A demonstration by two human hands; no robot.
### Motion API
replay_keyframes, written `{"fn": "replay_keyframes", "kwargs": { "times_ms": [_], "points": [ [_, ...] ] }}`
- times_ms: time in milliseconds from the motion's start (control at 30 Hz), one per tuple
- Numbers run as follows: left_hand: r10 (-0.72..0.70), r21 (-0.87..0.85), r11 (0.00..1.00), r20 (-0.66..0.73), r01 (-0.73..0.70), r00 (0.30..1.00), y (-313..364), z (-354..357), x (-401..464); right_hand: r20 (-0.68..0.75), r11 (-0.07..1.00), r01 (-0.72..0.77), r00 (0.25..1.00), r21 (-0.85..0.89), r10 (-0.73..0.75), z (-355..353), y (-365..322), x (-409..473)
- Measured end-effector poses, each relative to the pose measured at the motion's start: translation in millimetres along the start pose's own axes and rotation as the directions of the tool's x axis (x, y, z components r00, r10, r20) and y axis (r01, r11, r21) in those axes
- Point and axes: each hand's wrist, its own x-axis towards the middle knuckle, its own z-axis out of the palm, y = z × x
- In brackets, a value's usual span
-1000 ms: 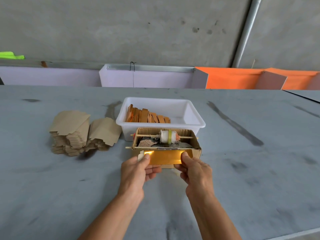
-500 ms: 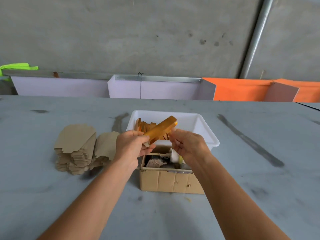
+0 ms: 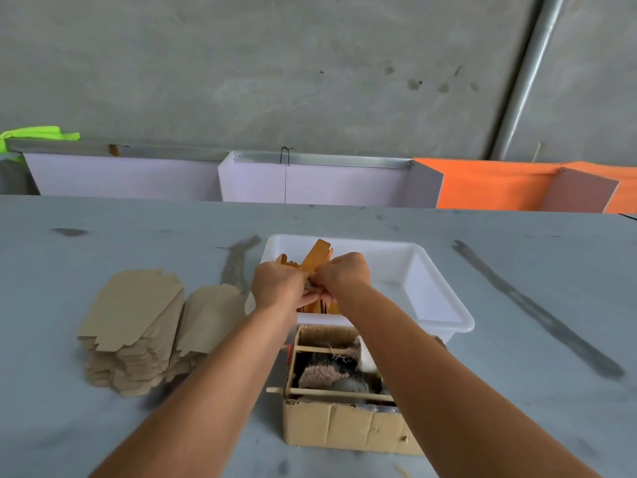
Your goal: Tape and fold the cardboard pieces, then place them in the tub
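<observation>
We see left hand (image 3: 279, 288) and right hand (image 3: 339, 276) both pinching one folded cardboard piece (image 3: 315, 258) | held tilted over white tub (image 3: 431, 298), frame centre (others inside) | flat stack (image 3: 134, 326) left on bench (image 3: 517, 339)

- Both forearms are reaching forward and upward in the view, bare, and they are coming closer to each other toward the wrists.
- The left hand (image 3: 277, 284) is showing its back to the camera; its fingers are curling inward and are pinching the lower end of a folded orange cardboard piece (image 3: 315, 257).
- The right hand (image 3: 343, 276) is sitting just beside the left one, touching it, with its knuckles up and its fingers curling onto the same piece.
- The fingertips of both hands are mostly hidden behind the knuckles.
- Both wrists are nearly straight.
</observation>
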Motion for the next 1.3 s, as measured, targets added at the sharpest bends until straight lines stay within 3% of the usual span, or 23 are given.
{"fn": "replay_keyframes", "kwargs": {
  "times_ms": [133, 267, 400, 500, 800, 1033, 1300],
  "points": [
    [0.072, 0.365, 0.928, 0.027, -0.077, 0.997, 3, 0, 10, -0.021, 0.993, -0.012, 1.000, -0.115, 0.009, 5, 1, 15],
    [0.235, 0.685, 0.684, 0.117, -0.250, 0.965, -1, -6, 3, 0.019, 0.967, 0.030, 0.999, -0.254, -0.026, 11, 5, 20],
    [0.331, 0.834, 0.434, 0.204, -0.341, 0.921, -7, -11, -10, 0.101, 0.930, 0.138, 0.989, -0.342, -0.109, 12, 0, 13],
    [0.425, 0.853, 0.323, 0.256, -0.409, 0.868, -8, -14, -16, 0.153, 0.905, 0.194, 0.977, -0.379, -0.145, 11, -2, 5],
    [0.374, 0.731, 0.409, 0.412, -0.547, 0.831, -26, -31, -30, 0.086, 0.876, 0.350, 0.936, -0.332, -0.341, -15, 20, -31],
    [0.405, 0.731, 0.438, 0.358, -0.522, 0.841, -34, -22, -46, 0.034, 0.842, 0.450, 0.886, -0.297, -0.462, -24, 34, -56],
    [0.537, 0.767, 0.350, 0.306, -0.538, 0.786, -35, -18, -57, 0.014, 0.796, 0.541, 0.829, -0.270, -0.559, -7, 6, -85]
  ]
}}
